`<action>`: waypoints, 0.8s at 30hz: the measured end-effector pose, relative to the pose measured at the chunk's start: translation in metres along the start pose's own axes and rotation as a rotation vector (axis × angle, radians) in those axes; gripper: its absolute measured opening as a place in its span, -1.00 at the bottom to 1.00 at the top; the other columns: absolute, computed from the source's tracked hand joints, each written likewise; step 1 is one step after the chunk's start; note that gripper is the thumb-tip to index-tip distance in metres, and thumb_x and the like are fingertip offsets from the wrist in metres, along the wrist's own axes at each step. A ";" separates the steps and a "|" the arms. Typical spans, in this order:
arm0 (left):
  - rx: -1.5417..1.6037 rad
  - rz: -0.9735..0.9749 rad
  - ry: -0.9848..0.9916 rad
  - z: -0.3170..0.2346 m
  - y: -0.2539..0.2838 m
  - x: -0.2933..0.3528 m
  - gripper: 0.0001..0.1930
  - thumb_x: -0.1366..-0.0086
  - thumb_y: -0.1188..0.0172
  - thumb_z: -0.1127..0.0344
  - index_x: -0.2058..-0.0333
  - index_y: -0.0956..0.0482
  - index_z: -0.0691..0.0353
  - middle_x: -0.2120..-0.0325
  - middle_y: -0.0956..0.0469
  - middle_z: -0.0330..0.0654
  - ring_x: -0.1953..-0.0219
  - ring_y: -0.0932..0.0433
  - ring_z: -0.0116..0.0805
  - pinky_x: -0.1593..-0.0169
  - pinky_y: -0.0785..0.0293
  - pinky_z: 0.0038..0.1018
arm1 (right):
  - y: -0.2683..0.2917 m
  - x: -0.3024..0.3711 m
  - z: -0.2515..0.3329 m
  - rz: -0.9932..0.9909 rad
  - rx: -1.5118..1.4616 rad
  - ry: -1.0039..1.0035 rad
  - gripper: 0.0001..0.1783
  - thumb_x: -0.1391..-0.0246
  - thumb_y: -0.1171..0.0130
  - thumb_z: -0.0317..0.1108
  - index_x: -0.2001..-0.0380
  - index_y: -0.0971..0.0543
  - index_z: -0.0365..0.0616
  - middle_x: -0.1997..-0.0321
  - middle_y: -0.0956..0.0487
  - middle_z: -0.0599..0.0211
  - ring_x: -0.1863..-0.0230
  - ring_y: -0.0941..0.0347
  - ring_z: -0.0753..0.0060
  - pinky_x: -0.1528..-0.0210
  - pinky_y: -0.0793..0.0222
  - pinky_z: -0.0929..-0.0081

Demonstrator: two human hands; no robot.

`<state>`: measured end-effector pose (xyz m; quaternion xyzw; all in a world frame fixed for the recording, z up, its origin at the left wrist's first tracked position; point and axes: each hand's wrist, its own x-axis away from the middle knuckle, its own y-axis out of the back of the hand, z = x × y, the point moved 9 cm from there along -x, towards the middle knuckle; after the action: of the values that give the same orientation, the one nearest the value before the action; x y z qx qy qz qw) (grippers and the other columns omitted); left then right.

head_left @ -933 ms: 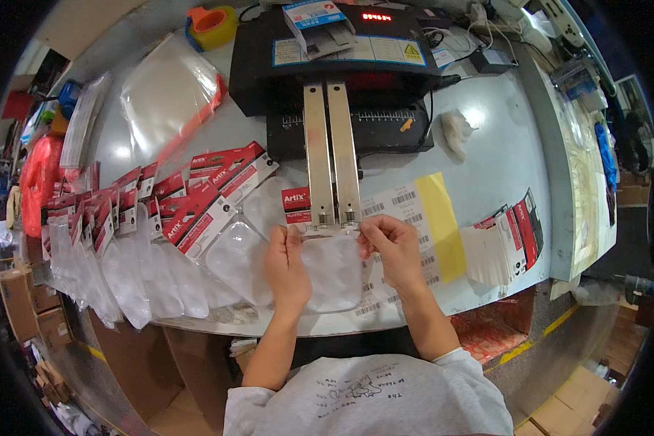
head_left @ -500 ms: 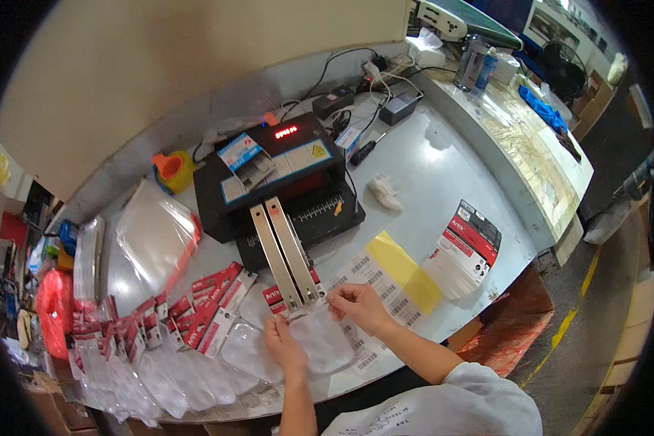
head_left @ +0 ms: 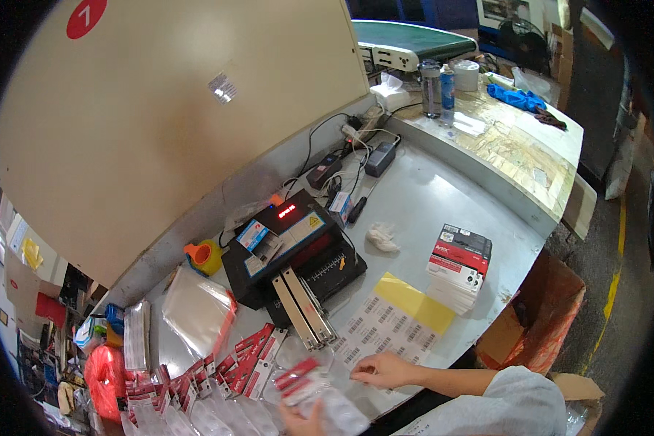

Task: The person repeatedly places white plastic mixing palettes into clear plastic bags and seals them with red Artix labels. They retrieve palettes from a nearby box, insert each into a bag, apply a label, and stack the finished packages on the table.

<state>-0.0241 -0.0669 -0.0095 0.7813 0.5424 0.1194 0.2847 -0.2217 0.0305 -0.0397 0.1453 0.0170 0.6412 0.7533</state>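
My left hand (head_left: 303,419) grips a clear plastic pack with a red card top (head_left: 325,398) at the lower edge, blurred by motion. Close to the lower edge of a sheet of barcode labels (head_left: 396,320), my right hand (head_left: 382,370) has thumb and fingers pinched together; whatever might be between them is too small to see. Beyond the hands stands a black machine (head_left: 291,243) with a red lit display and two metal rails (head_left: 303,309) pointing toward me. Similar red-topped clear packs (head_left: 218,407) lie overlapping in a row to the left.
A stack of red and black cards (head_left: 458,254) sits on the right. Crumpled white material (head_left: 381,237) and a black-handled tool (head_left: 357,210) lie near the machine. Clear bags (head_left: 196,309), a yellow tape dispenser (head_left: 205,256) and a red bundle (head_left: 105,381) are at left. Cables and adapters (head_left: 380,158) line the back.
Both hands have left the rail ends. My left hand has drawn the pack down toward me; my right hand has moved off it to the label sheet's edge. The view has shifted.
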 end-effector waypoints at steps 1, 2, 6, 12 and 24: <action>-0.069 -0.072 -0.007 0.002 0.019 -0.007 -0.22 -0.02 -0.35 0.26 -0.16 -0.14 0.35 -0.02 -0.31 0.06 0.06 -0.36 -0.09 -0.01 -0.26 -0.36 | 0.000 0.001 -0.001 -0.062 0.041 0.013 -0.57 -0.05 -0.11 -0.06 0.28 -0.53 -0.28 0.41 -0.56 0.16 0.42 -0.52 0.35 0.29 -0.43 0.48; -0.138 -0.145 -0.011 0.003 0.036 -0.015 -0.18 -0.03 -0.34 0.23 -0.19 -0.09 0.35 -0.07 -0.26 0.08 -0.02 -0.30 -0.09 -0.09 -0.19 -0.36 | -0.004 0.000 0.000 -0.100 0.081 0.043 -0.53 -0.05 -0.11 -0.05 0.22 -0.50 -0.31 0.33 -0.55 0.08 0.35 -0.52 0.26 0.26 -0.43 0.44; -0.528 -0.306 -0.103 -0.010 0.068 -0.036 -0.10 0.01 -0.35 0.15 -0.20 -0.03 0.41 -0.13 -0.19 0.17 -0.18 -0.18 0.01 -0.24 -0.04 -0.24 | -0.030 -0.023 0.006 -0.218 0.248 0.123 -0.39 -0.06 -0.09 -0.05 0.05 -0.35 -0.44 0.08 -0.42 -0.19 0.11 -0.44 -0.04 0.12 -0.41 0.29; -0.596 -0.049 -0.043 -0.005 0.032 -0.034 -0.03 0.02 -0.32 0.05 -0.20 0.03 0.49 -0.24 0.03 0.22 -0.27 0.00 0.13 -0.25 0.04 -0.12 | -0.061 -0.057 -0.002 -0.340 0.278 -0.043 -0.25 0.02 -0.14 -0.05 -0.06 -0.23 -0.45 0.06 -0.38 -0.22 0.12 -0.41 -0.11 0.10 -0.36 0.20; -0.428 -0.094 -0.003 0.000 0.050 -0.016 -0.06 0.01 -0.30 0.07 -0.20 0.01 0.47 -0.23 0.04 0.22 -0.26 0.02 0.17 -0.23 0.04 -0.10 | -0.084 -0.051 0.049 -0.178 0.372 0.084 -0.36 0.04 -0.19 -0.21 -0.04 -0.28 -0.39 0.08 -0.42 -0.14 0.12 -0.39 -0.15 0.09 -0.34 0.14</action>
<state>0.0091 -0.0938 0.0216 0.6770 0.5404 0.2172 0.4499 -0.1401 -0.0403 -0.0215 0.2532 0.1792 0.5636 0.7656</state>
